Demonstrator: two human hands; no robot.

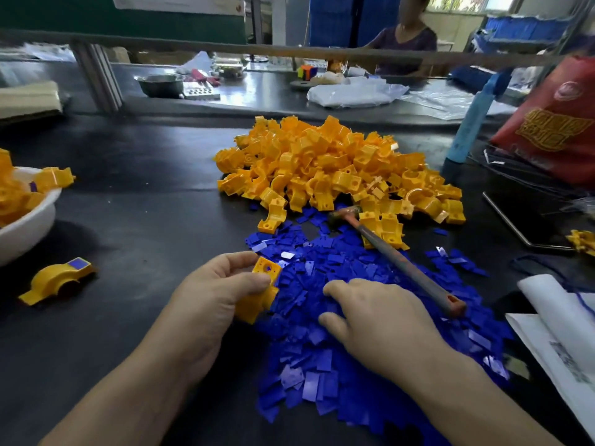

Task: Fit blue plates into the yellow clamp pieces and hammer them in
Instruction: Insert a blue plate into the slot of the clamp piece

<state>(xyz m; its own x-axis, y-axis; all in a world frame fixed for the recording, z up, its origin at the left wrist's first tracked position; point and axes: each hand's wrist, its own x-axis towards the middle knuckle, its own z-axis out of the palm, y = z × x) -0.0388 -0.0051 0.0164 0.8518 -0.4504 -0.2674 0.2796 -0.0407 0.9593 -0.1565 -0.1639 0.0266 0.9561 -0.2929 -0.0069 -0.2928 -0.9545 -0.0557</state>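
black worktable [128, 175], matte, scuffed, faint sheen. second dark table [264, 91] behind it, glossy, catching pale daylight. grey horizontal rail [193, 48] spanning the view above the tables, by a ribbed metal upright [96, 78]. green board [96, 20] at upper left, white sheet [177, 1] along its top. windows [463, 3] at upper right, bright, foliage outside. blue crates [528, 27] stacked below them. person [405, 40] seated at the far table.

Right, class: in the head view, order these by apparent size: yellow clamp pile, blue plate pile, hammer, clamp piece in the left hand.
Largest, unranked: blue plate pile and yellow clamp pile, comparable, blue nearer the camera.
Then: hammer.
Smallest: clamp piece in left hand.
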